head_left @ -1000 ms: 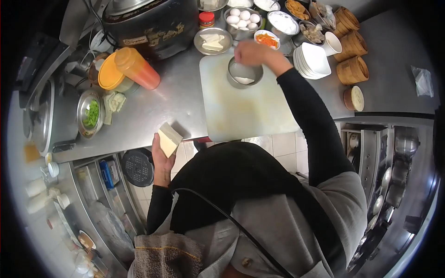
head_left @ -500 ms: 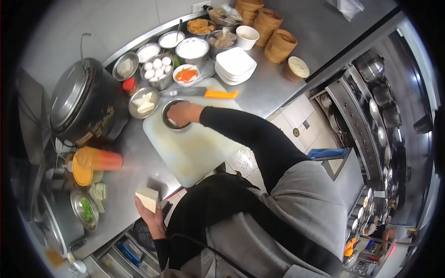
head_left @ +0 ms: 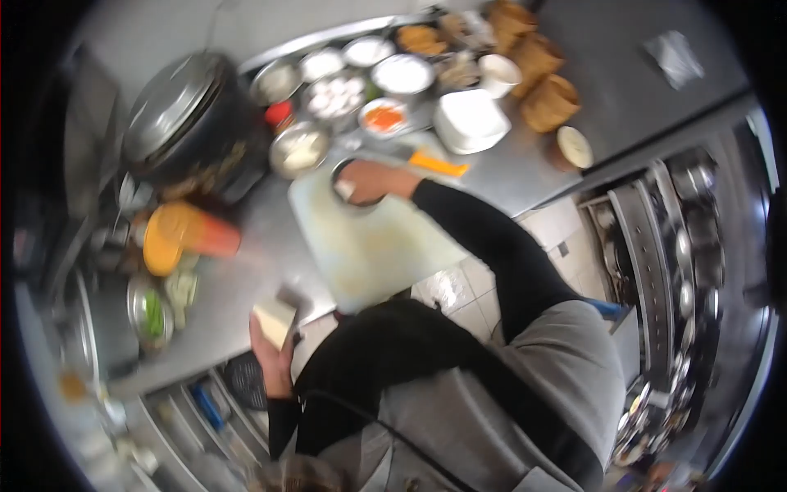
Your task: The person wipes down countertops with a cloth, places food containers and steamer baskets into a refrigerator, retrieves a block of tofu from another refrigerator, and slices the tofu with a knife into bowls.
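My left hand (head_left: 277, 367) is closed round a pale cream, square-faced block (head_left: 276, 320), held by the counter's front edge. My right hand (head_left: 373, 181) reaches over a small dark-looking metal bowl (head_left: 337, 170) at the back of the cutting board (head_left: 361, 250). Its fingers are bent together, with something whitish at their tips, too blurred to name. The hand covers most of the bowl's inside. Behind it lies a knife with an orange handle (head_left: 439, 163). Left of it stands a metal bowl with pale yellow pieces (head_left: 302, 152).
Along the wall are a bowl of eggs (head_left: 336, 97), a bowl of orange-red food (head_left: 384, 120), stacked white dishes (head_left: 471, 123) and bamboo steamers (head_left: 549, 103). At left stand a large dark pot (head_left: 176, 123), an orange-red container (head_left: 209, 231) and a bowl of chopped greens (head_left: 152, 316).
The view has shifted and blurred, so the counter sits farther right and higher. My right hand stays at the small bowl, its fingers nearer the rim. My left hand still holds the block.
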